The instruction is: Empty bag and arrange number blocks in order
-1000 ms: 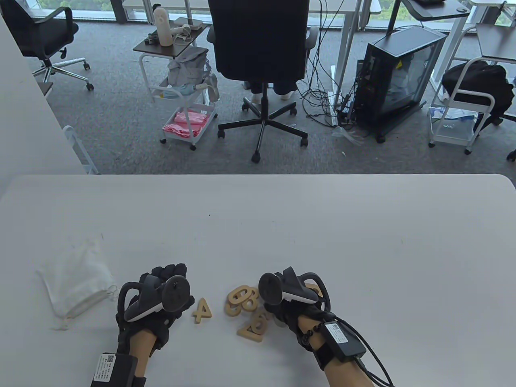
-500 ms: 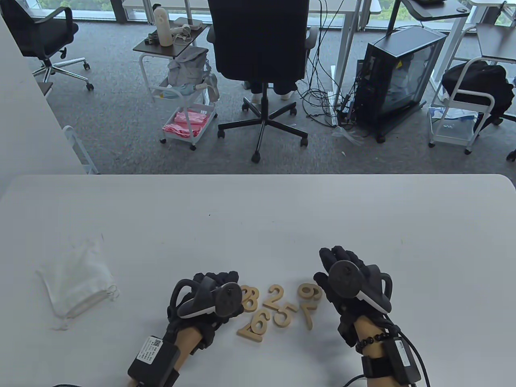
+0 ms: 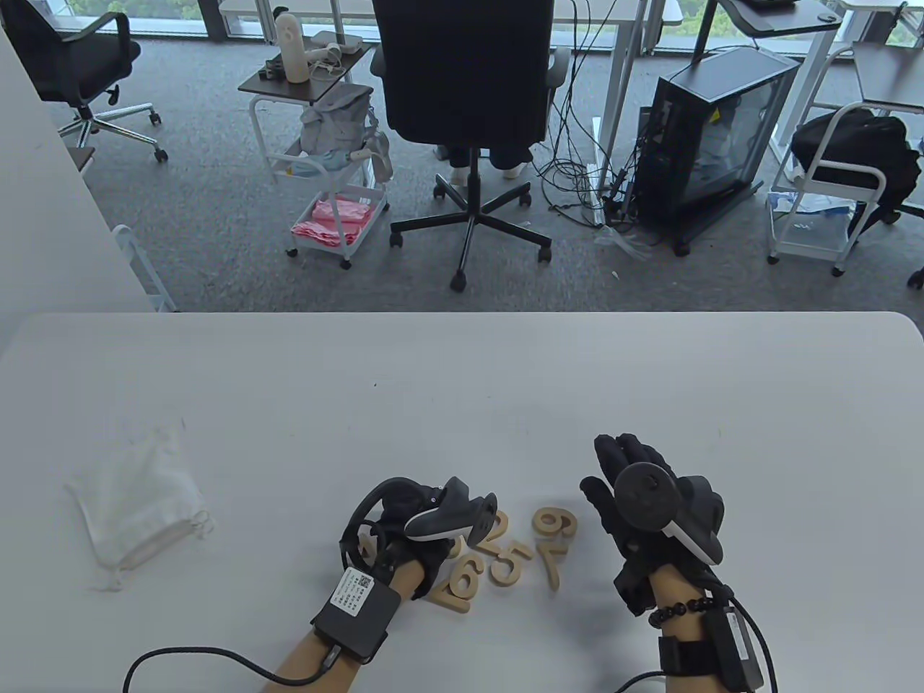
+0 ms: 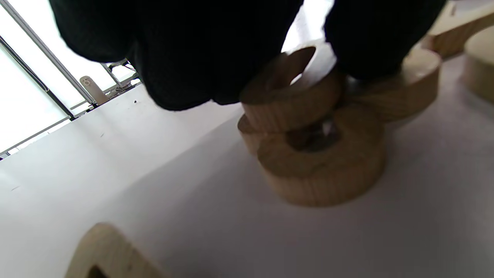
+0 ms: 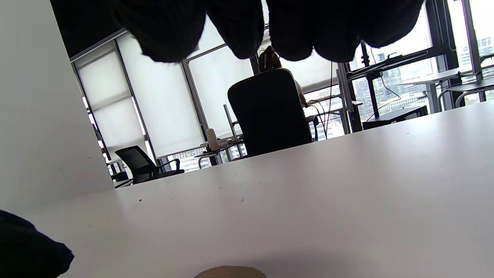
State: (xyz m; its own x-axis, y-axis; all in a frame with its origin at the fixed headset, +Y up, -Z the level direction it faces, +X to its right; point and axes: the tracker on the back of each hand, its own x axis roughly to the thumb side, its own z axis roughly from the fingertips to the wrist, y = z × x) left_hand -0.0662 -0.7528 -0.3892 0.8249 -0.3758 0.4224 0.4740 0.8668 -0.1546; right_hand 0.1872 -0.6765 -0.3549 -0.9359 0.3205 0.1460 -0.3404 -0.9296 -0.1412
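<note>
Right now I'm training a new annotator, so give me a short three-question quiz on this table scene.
1. True or false: the right hand holds a block.
2. Which hand touches the wooden number blocks: A left, B right?
3. Fill in: the white drawstring bag lies to the ____ of the left hand.

Key: 1 false, it hovers open. 2 A. 3 left.

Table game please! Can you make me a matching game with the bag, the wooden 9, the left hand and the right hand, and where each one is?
Things:
1. bag
2. wooden 9
3. left hand
4. right hand

Places:
A. over the heap of wooden numbers, fingers on one
B. far left of the table, lying flat
C. right of the numbers, fingers spread, holding nothing
D. right edge of the heap

Pairs: 1-B, 2-D, 3-A, 4-C
</note>
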